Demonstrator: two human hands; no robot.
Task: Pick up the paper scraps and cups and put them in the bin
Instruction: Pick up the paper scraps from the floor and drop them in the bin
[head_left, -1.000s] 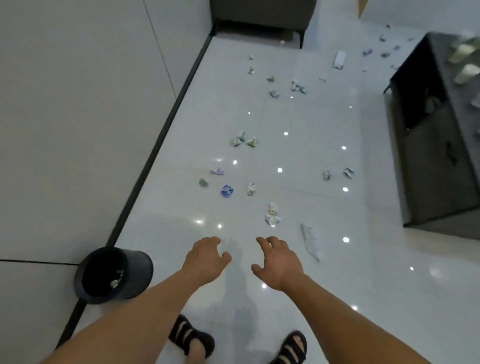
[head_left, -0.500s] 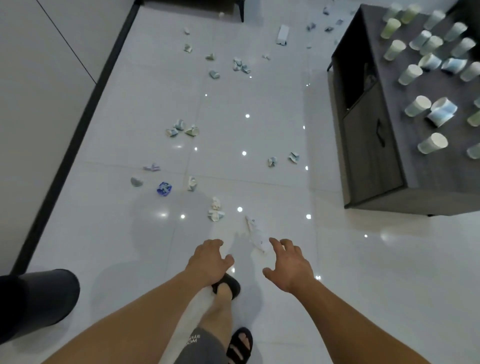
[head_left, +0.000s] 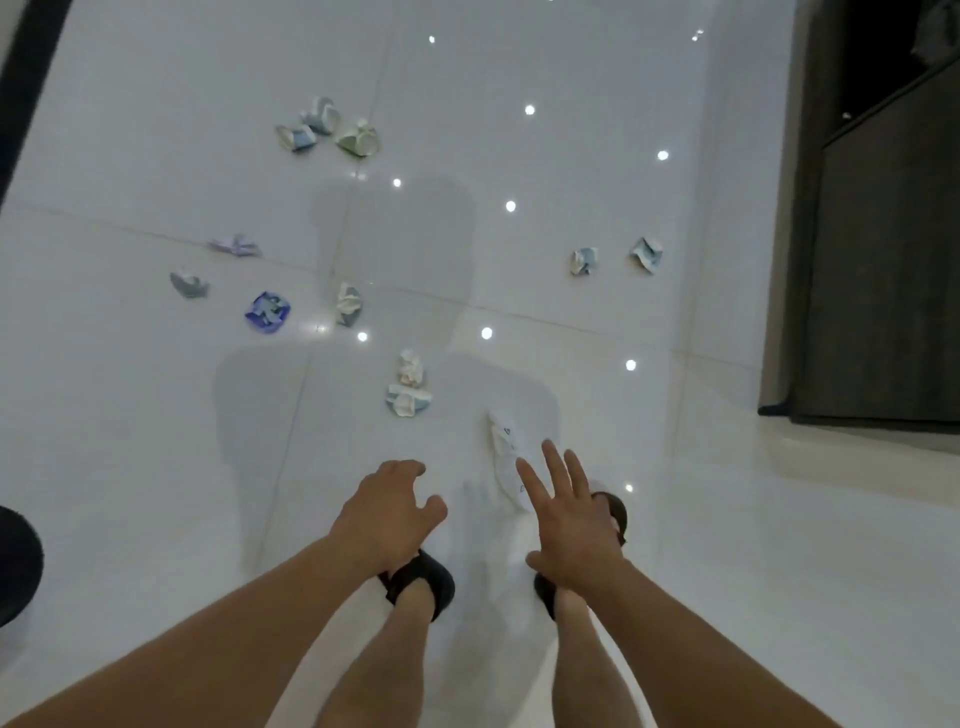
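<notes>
Now, a step closer than before, the right hand (head_left: 566, 525) spreads empty fingers over the flat white paper scrap (head_left: 503, 452) on the floor, the left hand (head_left: 387, 512) hangs loose and empty, and the bin (head_left: 15, 566) sits at the left edge.

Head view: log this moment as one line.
phase: pre-grasp | right hand: open, above flattened white cup | left hand: open, empty | bin: frame's left edge

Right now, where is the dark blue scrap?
The dark blue scrap lies on the floor left of centre in the head view, between a grey scrap and a crumpled white scrap.
</notes>
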